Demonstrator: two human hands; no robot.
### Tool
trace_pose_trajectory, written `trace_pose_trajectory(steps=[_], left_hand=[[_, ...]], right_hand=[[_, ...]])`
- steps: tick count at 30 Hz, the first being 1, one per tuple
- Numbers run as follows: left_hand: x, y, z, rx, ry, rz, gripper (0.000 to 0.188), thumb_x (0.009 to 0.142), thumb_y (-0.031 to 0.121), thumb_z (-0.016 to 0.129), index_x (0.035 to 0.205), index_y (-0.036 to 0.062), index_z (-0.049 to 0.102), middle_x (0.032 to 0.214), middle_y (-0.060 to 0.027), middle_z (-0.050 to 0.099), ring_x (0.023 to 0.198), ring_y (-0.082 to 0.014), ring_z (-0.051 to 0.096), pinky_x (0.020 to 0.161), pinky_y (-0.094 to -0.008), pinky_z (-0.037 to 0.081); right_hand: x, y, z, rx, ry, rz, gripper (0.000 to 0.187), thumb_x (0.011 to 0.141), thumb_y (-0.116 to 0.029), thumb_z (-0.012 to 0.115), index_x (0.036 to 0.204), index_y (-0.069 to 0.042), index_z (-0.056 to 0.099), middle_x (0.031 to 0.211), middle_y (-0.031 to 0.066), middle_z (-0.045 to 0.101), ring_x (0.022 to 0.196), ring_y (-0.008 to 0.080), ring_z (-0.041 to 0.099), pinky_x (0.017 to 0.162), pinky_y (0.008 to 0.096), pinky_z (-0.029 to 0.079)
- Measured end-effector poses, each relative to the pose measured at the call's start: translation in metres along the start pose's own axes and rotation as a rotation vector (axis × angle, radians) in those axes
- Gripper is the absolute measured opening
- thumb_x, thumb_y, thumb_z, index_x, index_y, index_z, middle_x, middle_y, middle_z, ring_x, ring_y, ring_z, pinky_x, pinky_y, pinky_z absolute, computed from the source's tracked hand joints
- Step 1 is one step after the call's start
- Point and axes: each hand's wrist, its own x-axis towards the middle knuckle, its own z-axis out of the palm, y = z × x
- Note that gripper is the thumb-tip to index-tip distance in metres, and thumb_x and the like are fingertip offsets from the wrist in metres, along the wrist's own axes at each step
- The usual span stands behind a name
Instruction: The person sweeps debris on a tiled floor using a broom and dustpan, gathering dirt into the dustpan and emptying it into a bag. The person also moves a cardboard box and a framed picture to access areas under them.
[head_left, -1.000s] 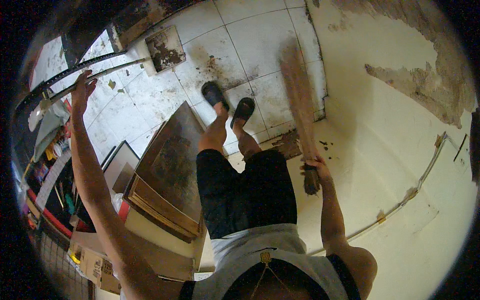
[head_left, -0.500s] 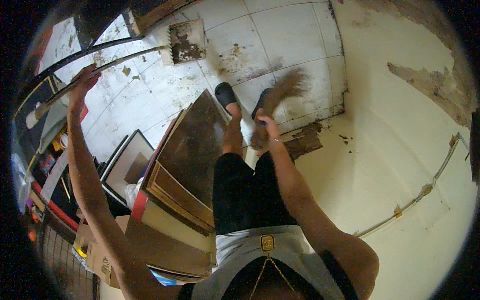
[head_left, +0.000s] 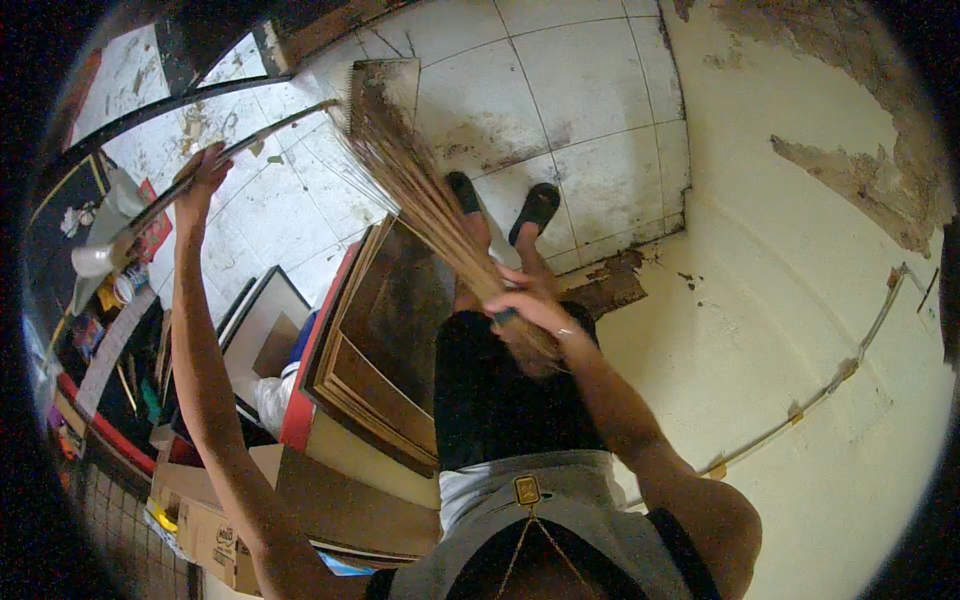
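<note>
My left hand [head_left: 203, 170] is closed round the long, thin handle of a dustpan [head_left: 398, 76]. The pan lies on the dirty tiles ahead of me, a comb-like row of teeth along one side. In my right hand [head_left: 532, 302] is a stick broom [head_left: 435, 200], gripped near its bound end in front of my shorts. Its sticks fan out forward and left, and their tips overlap the pan in view. Whether they touch it I cannot tell, and they hide part of what is in it.
Wooden boards [head_left: 380, 300] lean in a stack left of my legs, beside a framed panel [head_left: 262, 330] and a cardboard box [head_left: 215, 530]. A peeling cream wall [head_left: 760, 330] rises on the right. Broken brown pieces [head_left: 610, 285] lie along its foot. Scraps litter the white tiles [head_left: 590, 80].
The broom has swung from beside my right foot leftward to the dustpan. My right hand has come nearer my body. My left hand has shifted slightly right with the handle.
</note>
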Motion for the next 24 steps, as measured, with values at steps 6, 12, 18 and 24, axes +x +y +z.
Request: trace_pose_trajectory(steps=[6,12,18,24], left_hand=[[-0.049,-0.008,-0.036,-0.107,0.14,-0.075,0.046,0.091,0.035,0.047,0.116,-0.0029,0.051,0.1,-0.0154,0.061,0.095,-0.0231,0.06,0.085,-0.0322,0.047],[-0.082,-0.03,-0.078,-0.193,0.228,-0.179,0.05,0.092,0.037,0.042,0.125,-0.0002,0.042,0.103,-0.0147,0.059,0.097,-0.0248,0.06,0.088,-0.0356,0.045],[-0.088,-0.045,-0.068,-0.23,0.271,-0.175,0.048,0.091,0.037,0.043,0.124,0.0021,0.044,0.103,-0.0164,0.059,0.091,-0.0228,0.062,0.082,-0.0324,0.048],[-0.075,-0.043,-0.034,-0.084,0.284,-0.041,0.047,0.091,0.036,0.044,0.122,0.0009,0.047,0.095,-0.0137,0.06,0.083,-0.0169,0.062,0.075,-0.0271,0.048]], right_hand=[[-0.093,0.005,-0.157,-0.055,0.467,-0.234,0.056,0.065,0.0,0.063,0.119,-0.002,0.049,0.089,0.0087,0.062,0.07,0.0181,0.06,0.059,0.0314,0.05],[0.032,-0.036,-0.309,-0.271,0.711,-0.44,0.024,0.071,-0.008,0.063,0.094,-0.002,0.061,0.078,0.0063,0.062,0.064,0.0153,0.057,0.059,0.03,0.048],[0.204,-0.009,-0.156,-0.346,0.444,-0.566,0.032,0.063,-0.012,0.067,0.093,0.0,0.063,0.094,0.0105,0.065,0.083,0.0191,0.061,0.073,0.0292,0.047],[0.155,0.035,0.049,-0.772,0.324,-0.256,0.084,0.052,-0.036,0.072,0.127,-0.007,0.045,0.121,0.0217,0.05,0.112,0.0318,0.048,0.095,0.0325,0.037]])
